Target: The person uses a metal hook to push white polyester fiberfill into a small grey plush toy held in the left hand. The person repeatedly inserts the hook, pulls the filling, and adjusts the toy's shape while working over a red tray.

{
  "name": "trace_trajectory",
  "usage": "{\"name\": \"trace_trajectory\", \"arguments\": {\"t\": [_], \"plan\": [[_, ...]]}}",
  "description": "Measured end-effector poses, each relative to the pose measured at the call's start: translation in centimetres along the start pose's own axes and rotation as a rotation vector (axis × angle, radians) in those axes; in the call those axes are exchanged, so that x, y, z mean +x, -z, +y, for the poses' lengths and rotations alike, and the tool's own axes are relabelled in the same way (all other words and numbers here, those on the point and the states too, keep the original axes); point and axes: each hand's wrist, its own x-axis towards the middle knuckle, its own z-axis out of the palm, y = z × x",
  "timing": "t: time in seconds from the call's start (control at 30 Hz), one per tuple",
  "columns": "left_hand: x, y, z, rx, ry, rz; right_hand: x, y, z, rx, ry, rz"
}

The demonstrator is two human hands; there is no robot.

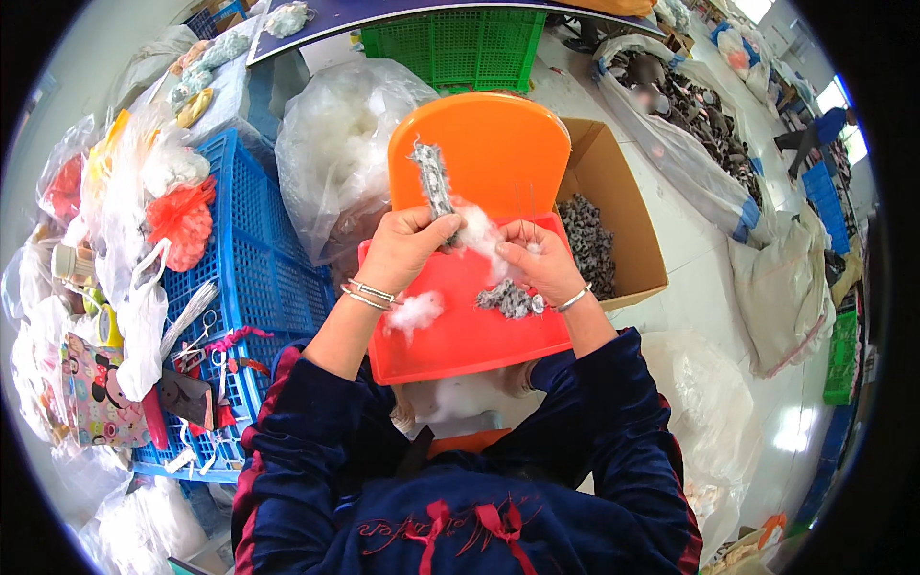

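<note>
Over a red tray (431, 359), my left hand (407, 244) is closed around the lower end of a grey fuzzy plush tube (434, 177), which points up and away. A tuft of white fibre stuffing (482, 240) stretches from the tube's lower end to my right hand (541, 264), whose fingers pinch around its edge. Two thin, straight metal-looking prongs rise from the right fingers; their lower part is hidden, so I cannot tell the tool. On the tray lie a loose stuffing tuft (414, 312) and several grey plush pieces (508, 299) beside a small shiny object.
Beyond the tray stands an orange chair back (479, 144). To its right, a cardboard box (628, 249) holds grey pieces; a clear bag of stuffing (331, 134) sits at its left. Blue crates (240, 230) with bags, scissors and a patterned bag stand on my left. Large sacks lie at right.
</note>
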Motion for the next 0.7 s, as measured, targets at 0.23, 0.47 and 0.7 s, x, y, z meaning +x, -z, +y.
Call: {"name": "trace_trajectory", "arguments": {"t": [0.23, 0.47, 0.7], "plan": [[-0.6, 0.5, 0.8, 0.011, -0.003, -0.033, 0.8, 2.3, -0.8, -0.266, 0.327, 0.217], [-0.5, 1.2, 0.6, -0.141, 0.173, -0.014, -1.5, -1.5, -2.4, -0.93, 0.669, 0.161], [-0.3, 1.3, 0.3, -0.207, 0.222, -0.021, -1.8, -1.7, -2.3, -1.096, 0.671, 0.127]]}}
